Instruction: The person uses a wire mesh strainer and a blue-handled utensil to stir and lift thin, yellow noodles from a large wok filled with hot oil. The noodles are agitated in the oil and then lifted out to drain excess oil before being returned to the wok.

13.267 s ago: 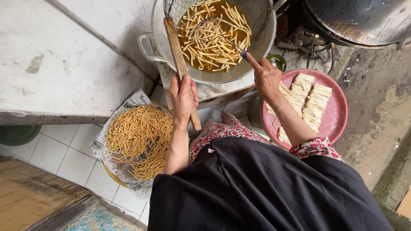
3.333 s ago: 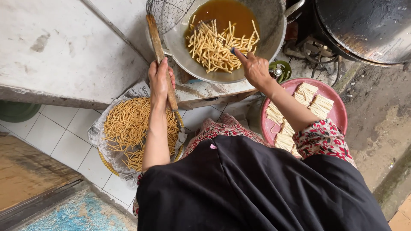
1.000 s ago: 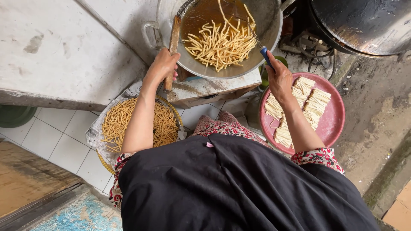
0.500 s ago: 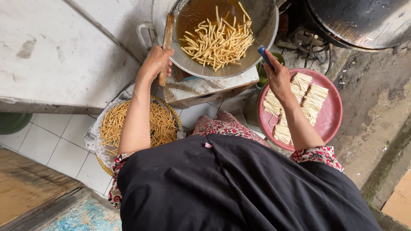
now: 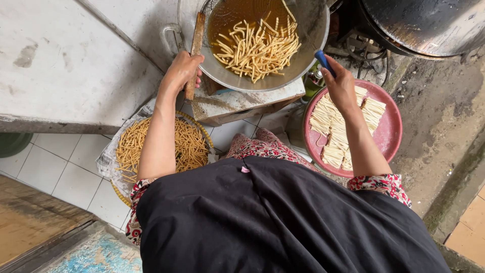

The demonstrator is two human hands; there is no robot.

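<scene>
Far left, a pale concrete slab (image 5: 65, 60) w/ white floor tiles (image 5: 55, 167) below it. On the tiles sits a paper-lined basket (image 5: 113, 167) heaped w/ fried golden sticks (image 5: 189, 146), just beside the person's left knee. Above it the left hand (image 5: 183, 71) is wrapped round a wooden handle (image 5: 194, 48), fingers curled tight together on the lower part; the handle runs up to a wire skimmer (image 5: 214, 6) dipping into the big metal wok (image 5: 310, 48). Wok holds brown oil w/ a floating pile of pale dough sticks (image 5: 257, 48), mostly centre & right. It rests on a grimy stand (image 5: 237, 103). Next over, the right hand (image 5: 341, 86) hangs just past the wok's rim, above a pink round tray (image 5: 389, 131), fingers closed round a blue handle (image 5: 323, 60); can't tell what tool it belongs to. Tray carries rows of raw pale strips (image 5: 333, 136). Top right, a blackened pot (image 5: 429, 25) over a burner.
</scene>
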